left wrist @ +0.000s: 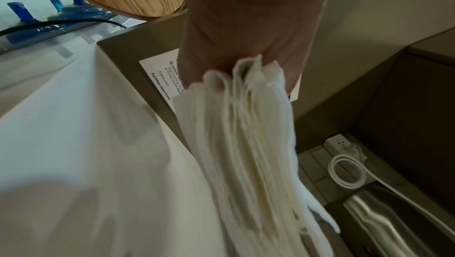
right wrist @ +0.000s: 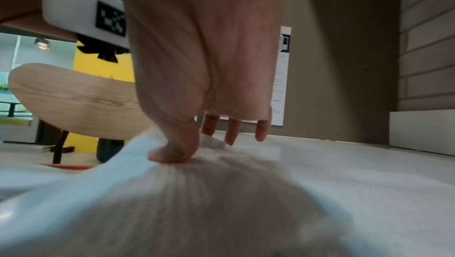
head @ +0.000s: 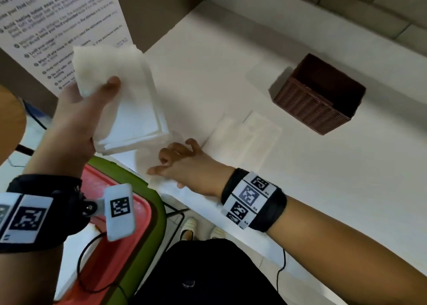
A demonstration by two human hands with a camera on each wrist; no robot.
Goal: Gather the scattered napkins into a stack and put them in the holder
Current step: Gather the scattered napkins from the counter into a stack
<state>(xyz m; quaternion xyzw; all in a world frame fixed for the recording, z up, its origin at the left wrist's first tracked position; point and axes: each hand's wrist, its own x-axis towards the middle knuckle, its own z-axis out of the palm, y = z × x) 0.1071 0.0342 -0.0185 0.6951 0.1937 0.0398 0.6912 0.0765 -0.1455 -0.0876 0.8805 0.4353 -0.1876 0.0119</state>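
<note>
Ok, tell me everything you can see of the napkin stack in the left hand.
The napkin stack is a thick bundle of white, soft-looking paper napkins, roughly square and loosely aligned, with layered edges stepping out at its lower corner. The left hand holds it tilted above the white table's near left edge, thumb on top. The left wrist view shows many folded edges fanned out. Nothing else touches it; the brown holder stands apart.

Left hand (left wrist: 246,27) fingers behind napkin stack (left wrist: 246,144)
</note>
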